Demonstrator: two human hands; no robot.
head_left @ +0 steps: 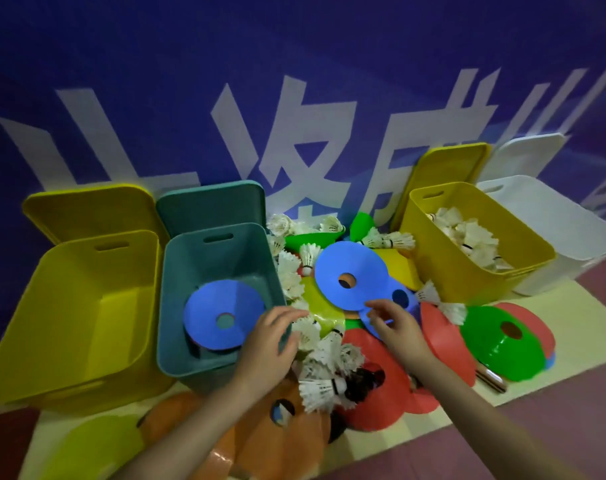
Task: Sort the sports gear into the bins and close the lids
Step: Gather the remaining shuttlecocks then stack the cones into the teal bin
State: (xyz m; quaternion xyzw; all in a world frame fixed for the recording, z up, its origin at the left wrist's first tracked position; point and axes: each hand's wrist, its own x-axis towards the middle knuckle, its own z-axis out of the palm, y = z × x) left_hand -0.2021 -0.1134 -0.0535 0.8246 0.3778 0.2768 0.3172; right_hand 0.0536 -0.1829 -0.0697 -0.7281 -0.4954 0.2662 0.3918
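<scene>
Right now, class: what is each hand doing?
Left hand: open, holding nothing, above the shuttlecocks.
Right hand: fingers on a blue cone's edge; grip unclear.

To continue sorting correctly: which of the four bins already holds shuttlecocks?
The yellow bin on the right, beside the white bin; the teal bin holds blue discs.

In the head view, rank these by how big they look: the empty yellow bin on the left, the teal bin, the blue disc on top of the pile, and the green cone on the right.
1. Empty yellow bin
2. Teal bin
3. Blue disc and green cone: look alike, unranked.
</scene>
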